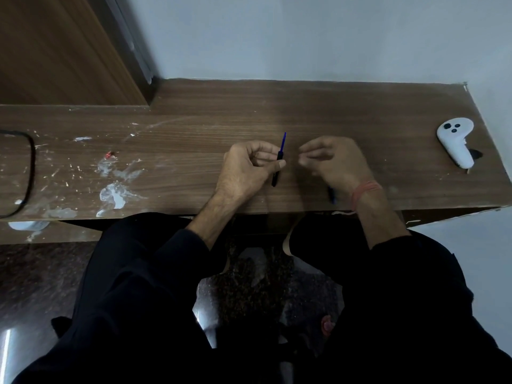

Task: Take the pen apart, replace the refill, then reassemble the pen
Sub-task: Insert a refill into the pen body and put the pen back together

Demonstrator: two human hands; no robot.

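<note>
Item: black pen barrel (278,169), held nearly upright in my left hand (246,169), thumb and curled fingers pinched around its middle, above the wooden table (194,151). A blue refill (283,141) sticks out of the barrel's upper end, its free tip pointing away from me.

Item: my right hand (329,159), just right of the barrel and not touching it. Fingers curled loosely inward, tips drawn together; I cannot tell whether they hold any small part. A reddish thread band (365,191) circles that wrist.

Item: dark blue stick-like piece (331,195), lying on the table nearer me than the barrel and to its right, mostly hidden under my right wrist; identity uncertain.

Item: white handheld controller (455,141), well to the right of the barrel, near the table's right end.

Item: black cable loop (31,167), far left of the barrel, at the table's left edge.

Item: white smears (113,194) and a small red scrap (109,154), left of the barrel.

Item: dark sleeves on both my forearms.
</note>
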